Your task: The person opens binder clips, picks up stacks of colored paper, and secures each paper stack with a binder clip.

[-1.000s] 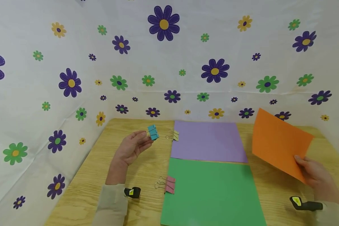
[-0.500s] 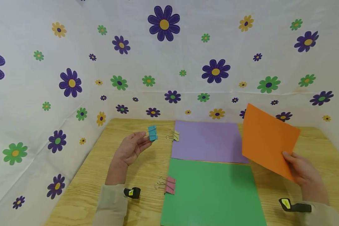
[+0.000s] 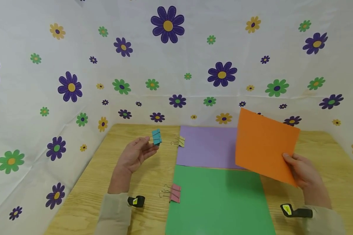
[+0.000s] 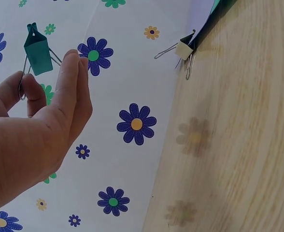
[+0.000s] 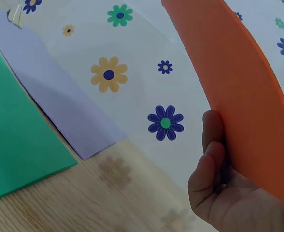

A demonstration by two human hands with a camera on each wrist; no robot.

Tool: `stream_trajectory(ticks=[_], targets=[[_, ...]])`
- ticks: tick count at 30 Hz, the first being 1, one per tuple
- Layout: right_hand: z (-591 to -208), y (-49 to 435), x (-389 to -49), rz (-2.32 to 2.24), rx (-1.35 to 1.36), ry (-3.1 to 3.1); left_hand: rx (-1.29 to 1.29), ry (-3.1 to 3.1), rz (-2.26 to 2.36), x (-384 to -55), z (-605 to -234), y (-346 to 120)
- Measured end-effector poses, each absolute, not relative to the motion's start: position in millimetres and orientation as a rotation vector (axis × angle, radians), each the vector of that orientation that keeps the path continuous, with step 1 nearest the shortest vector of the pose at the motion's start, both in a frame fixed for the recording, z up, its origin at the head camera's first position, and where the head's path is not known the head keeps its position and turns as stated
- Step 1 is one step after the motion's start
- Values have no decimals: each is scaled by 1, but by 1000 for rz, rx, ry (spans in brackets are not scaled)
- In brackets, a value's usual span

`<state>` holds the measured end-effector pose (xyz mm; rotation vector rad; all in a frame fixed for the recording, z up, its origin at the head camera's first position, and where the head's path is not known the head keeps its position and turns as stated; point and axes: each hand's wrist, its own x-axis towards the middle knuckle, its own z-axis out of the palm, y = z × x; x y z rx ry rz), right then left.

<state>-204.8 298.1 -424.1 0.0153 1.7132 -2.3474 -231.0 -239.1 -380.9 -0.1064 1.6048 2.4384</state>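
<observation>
A blue binder clip [image 3: 157, 137] is pinched by its wire handles in my left hand [image 3: 133, 156], raised over the left part of the table. In the left wrist view the thumb and a finger press the clip's [image 4: 38, 56] handles. My right hand [image 3: 304, 169] grips an orange sheet [image 3: 264, 147] by its lower right edge, holding it tilted above the right side of the purple sheet [image 3: 207, 147]. In the right wrist view the orange sheet [image 5: 248, 92] bows slightly, with the thumb hidden behind it.
On the table [image 3: 144, 209] the purple sheet lies behind a green sheet [image 3: 217, 202]. A yellow binder clip [image 3: 181, 141] grips the purple sheet's left edge, a pink binder clip [image 3: 175, 193] the green one's. A flower-patterned white cloth [image 3: 194, 58] stands behind and at the sides.
My right hand has carried the orange sheet leftward, so that it now overlaps the purple sheet in the head view. The left hand with the blue binder clip has stayed almost still.
</observation>
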Motion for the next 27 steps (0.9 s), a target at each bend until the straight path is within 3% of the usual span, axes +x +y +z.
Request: stream_trajectory(ticks=[10, 27], targets=[[-416, 279, -205, -2259, 118, 1840, -91, 1690, 2419, -228, -375, -238], [-390, 252, -209, -2281, -8, 1887, -46, 1698, 2443, -223, -367, -230]])
